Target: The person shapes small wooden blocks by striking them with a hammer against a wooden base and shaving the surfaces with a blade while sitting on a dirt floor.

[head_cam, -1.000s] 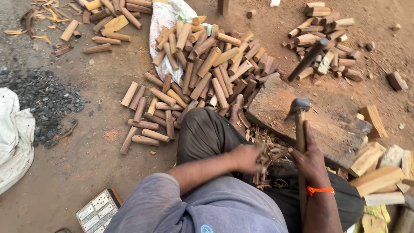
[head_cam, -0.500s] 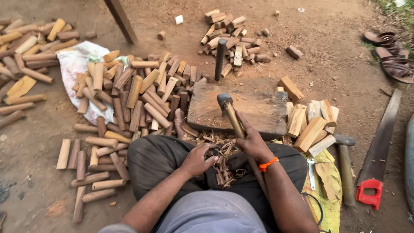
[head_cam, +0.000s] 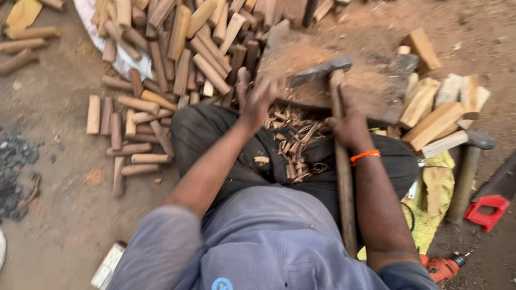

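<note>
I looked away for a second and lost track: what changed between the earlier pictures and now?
The left hand left the lap and reached forward, open, to the near edge of the chopping block. The view also tilted closer and lower. The right hand kept its grip on the hatchet, whose head still rests on the block, and the wood shavings stayed in the lap.

left hand (head_cam: 257,99) motion-blurred, saw (head_cam: 492,198) cut off at right edge

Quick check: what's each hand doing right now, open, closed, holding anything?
Left hand: open, blurred, empty, over the wooden block.
Right hand: closed around the hammer handle.
</note>
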